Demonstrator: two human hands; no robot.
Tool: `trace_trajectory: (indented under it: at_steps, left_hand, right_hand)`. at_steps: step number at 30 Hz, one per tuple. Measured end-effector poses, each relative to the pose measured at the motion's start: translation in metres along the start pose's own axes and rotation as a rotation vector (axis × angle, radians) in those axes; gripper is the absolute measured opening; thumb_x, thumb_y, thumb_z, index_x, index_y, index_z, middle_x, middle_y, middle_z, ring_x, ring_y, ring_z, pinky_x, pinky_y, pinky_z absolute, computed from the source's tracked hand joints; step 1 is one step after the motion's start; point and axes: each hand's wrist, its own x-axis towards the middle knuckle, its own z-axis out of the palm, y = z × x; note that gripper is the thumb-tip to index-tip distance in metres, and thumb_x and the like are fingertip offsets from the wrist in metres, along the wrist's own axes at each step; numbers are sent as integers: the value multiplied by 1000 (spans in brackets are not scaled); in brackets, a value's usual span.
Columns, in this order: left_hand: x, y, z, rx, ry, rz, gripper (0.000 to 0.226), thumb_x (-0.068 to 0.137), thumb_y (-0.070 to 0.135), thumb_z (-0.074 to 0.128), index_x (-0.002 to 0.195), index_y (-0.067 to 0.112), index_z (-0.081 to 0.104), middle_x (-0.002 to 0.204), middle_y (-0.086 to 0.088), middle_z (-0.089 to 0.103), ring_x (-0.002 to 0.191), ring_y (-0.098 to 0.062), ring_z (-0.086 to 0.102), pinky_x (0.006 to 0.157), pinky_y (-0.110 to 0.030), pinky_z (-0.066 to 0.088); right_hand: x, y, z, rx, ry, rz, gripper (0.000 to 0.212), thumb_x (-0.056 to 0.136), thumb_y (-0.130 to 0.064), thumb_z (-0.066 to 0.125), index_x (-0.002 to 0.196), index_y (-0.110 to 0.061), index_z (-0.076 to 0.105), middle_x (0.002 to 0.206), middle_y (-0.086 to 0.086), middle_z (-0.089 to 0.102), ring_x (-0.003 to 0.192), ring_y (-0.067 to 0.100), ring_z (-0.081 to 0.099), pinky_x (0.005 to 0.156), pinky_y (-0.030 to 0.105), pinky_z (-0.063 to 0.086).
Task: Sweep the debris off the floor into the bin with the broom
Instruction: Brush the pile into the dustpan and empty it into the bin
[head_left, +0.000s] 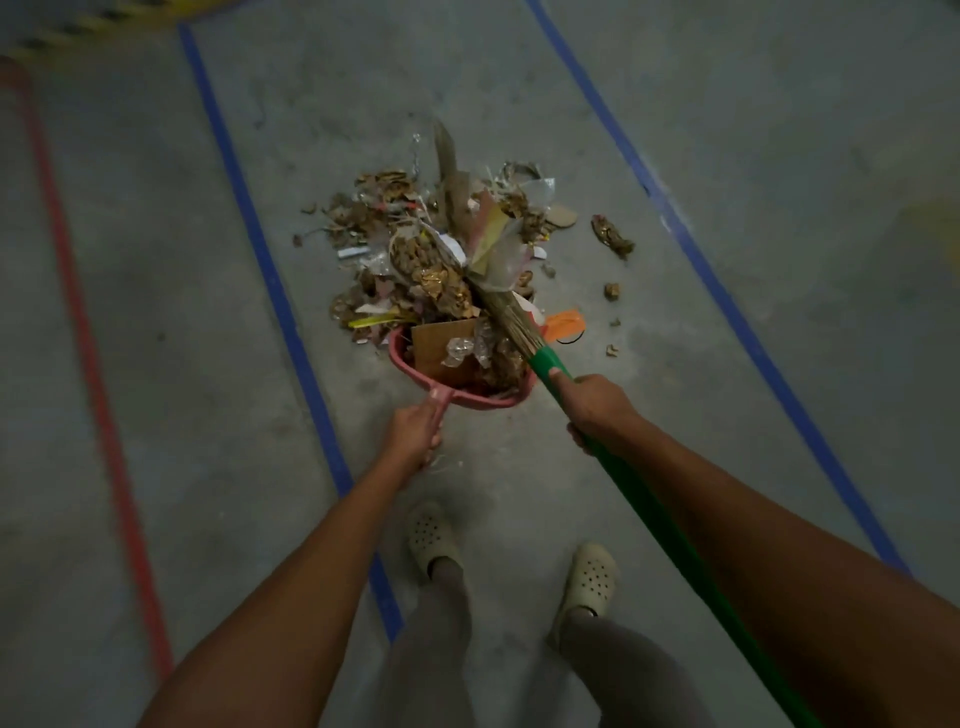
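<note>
A heap of debris (415, 244) made of dry leaves, paper scraps, clear plastic and cardboard lies on the grey concrete floor. At its near edge sits a pink dustpan (467, 397) holding cardboard and leaves. My left hand (413, 434) grips the dustpan's pink handle. My right hand (597, 410) grips the green handle of the broom (654, 514), thumb laid along the shaft. The broom's straw bristles (506, 317) reach into the heap just above the dustpan. No bin is in view.
Two blue tape lines (280, 301) run along the floor on either side of the heap, and a red line (83, 332) lies further left. Loose scraps (613, 236) lie right of the heap. My feet in pale clogs (431, 535) stand behind the dustpan.
</note>
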Motion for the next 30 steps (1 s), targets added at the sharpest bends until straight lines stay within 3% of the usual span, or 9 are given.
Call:
trace_trajectory:
  at_steps: [5,11,20,30]
  left_hand:
    - [-114,6,10,-41,61,-3,51,96,60,48,82,13,58,55,-2,51,38,-11,37,42,-22,28]
    - [-207,-3,16,-76,102,21,53,96,61,47,77,13,57,54,-1,51,38,-12,37,42,-23,29]
    - [-297,-14,1,-125,104,110,53,95,62,49,79,12,57,54,-2,50,36,-10,35,38,-19,26]
    - [-373,-60,-39,-181,49,185,54,92,63,53,77,12,58,56,-3,50,38,-12,35,42,-20,26]
  right_hand:
    - [-98,19,-31,-7,-14,-55,57,100,-58,37,89,-7,60,68,8,61,46,17,54,46,22,46]
    - [-187,52,-44,33,-36,-78,53,101,-56,37,96,-8,59,70,6,59,49,15,52,43,21,44]
    - [-276,81,-32,39,13,-117,55,100,-57,37,103,-8,60,72,8,60,50,16,54,45,22,45]
    - [-377,106,18,58,114,-147,54,101,-55,39,96,-5,59,69,8,59,50,18,53,46,23,45]
